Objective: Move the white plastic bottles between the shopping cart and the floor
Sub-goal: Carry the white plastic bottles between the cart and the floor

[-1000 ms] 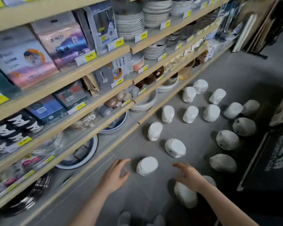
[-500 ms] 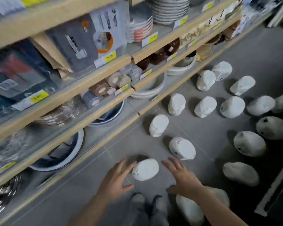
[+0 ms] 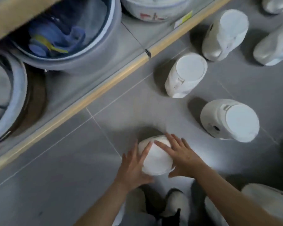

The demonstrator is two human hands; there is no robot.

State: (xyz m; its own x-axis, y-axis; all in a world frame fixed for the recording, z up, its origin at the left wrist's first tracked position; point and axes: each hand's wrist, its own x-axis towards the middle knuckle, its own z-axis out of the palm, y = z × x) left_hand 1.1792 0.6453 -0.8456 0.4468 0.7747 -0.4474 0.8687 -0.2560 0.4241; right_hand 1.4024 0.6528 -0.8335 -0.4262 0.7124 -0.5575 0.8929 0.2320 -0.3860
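A white plastic bottle (image 3: pixel 155 159) stands on the grey tiled floor (image 3: pixel 59 168) just in front of my feet. My left hand (image 3: pixel 134 167) lies against its left side and my right hand (image 3: pixel 181 157) against its right side. The fingers of both are straight and spread over its top edge, thumbs at the near side. More white bottles stand beyond: one (image 3: pixel 186 74) near the shelf, one (image 3: pixel 230 119) to the right, others (image 3: pixel 225 33) farther back. No shopping cart is in view.
The wooden-edged bottom shelf (image 3: pixel 104 85) runs diagonally on the left, holding large ceramic bowls (image 3: pixel 64 38). Another white bottle (image 3: pixel 268 201) sits at the lower right behind my right forearm. My shoes (image 3: pixel 175 204) are directly below the hands.
The camera has dropped much closer to the floor. Both hands have closed in from either side and now touch the nearest bottle, which they were only flanking before.
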